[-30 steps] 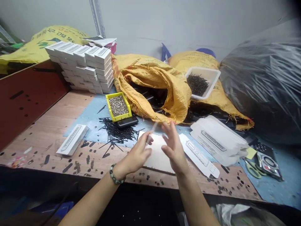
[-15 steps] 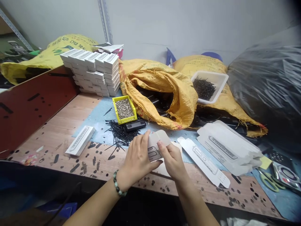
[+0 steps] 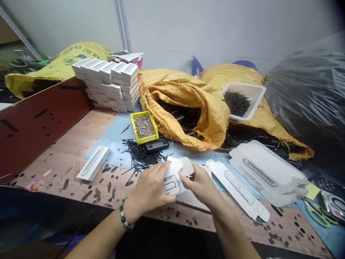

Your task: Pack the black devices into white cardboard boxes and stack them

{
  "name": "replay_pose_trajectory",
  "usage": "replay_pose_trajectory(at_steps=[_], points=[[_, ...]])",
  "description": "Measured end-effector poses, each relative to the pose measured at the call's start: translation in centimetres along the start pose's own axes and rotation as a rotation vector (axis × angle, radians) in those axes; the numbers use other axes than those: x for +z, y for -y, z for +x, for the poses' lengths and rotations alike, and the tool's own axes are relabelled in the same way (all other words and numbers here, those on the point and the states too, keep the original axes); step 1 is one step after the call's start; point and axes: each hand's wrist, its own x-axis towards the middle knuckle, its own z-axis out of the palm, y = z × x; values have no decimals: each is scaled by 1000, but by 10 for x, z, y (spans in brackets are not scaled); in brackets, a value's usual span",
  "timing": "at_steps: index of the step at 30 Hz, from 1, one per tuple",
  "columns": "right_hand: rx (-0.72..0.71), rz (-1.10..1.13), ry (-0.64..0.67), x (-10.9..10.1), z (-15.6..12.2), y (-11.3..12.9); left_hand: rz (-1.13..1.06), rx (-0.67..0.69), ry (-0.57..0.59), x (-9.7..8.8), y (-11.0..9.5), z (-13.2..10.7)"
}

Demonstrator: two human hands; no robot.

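Note:
A small white printed cardboard box (image 3: 172,184) is held between my two hands over the front of the table, its end flaps standing up. My left hand (image 3: 151,187) wraps round its left side, thumb below and fingers behind. On the right, my right hand (image 3: 199,183) pinches at the flaps with thumb and fingers. Behind the hands lie a heap of thin black pieces (image 3: 141,154) and a black oblong device (image 3: 156,145). Just to the right are a flat unfolded box (image 3: 238,189) and a pile of flattened printed cartons (image 3: 258,171).
A closed box (image 3: 94,163) lies at left, below stacked boxes (image 3: 107,86). A yellow bin (image 3: 145,126) of small metal parts stands by an open yellow sack (image 3: 185,108). A white tub (image 3: 254,97) holds black pieces. Scissors (image 3: 318,215) lie at far right.
The box in my hands has tilted and moved slightly left and down, showing more of its printed face. My right thumb has shifted along the flaps. The camera view has shifted slightly.

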Motion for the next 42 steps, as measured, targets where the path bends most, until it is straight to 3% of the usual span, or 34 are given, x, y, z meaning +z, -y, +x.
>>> replay_pose_trajectory(at_steps=[3, 7, 11, 15, 17, 20, 24, 30, 34, 42], points=[[2, 15, 52, 0, 1, -2, 40, 53, -7, 2, 4, -2], [-30, -11, 5, -2, 0, -12, 30, 65, 13, -3, 7, -3], [-127, 491, -30, 10, 2, -23, -201, -6, -21, -7, 6, -2], [36, 793, -62, 33, 7, -15, -285, 114, -156, 0, 2, -2], [45, 746, -104, 39, 6, -6, -281, 162, -193, 3, 1, -3], [-179, 465, -192, 37, 0, 4, -337, 136, -216, 3, 3, -2], [-400, 290, -61, 29, -10, 13, -351, 114, -278, 0, 6, 0], [-305, 323, -106, 28, -10, 15, -193, 198, -361, 4, 10, -2], [-391, 308, -61, 34, -10, 9, -252, 193, -475, 5, 12, -3], [-471, 176, -186, 53, 0, 12, -154, 133, -444, -1, 17, -5]])
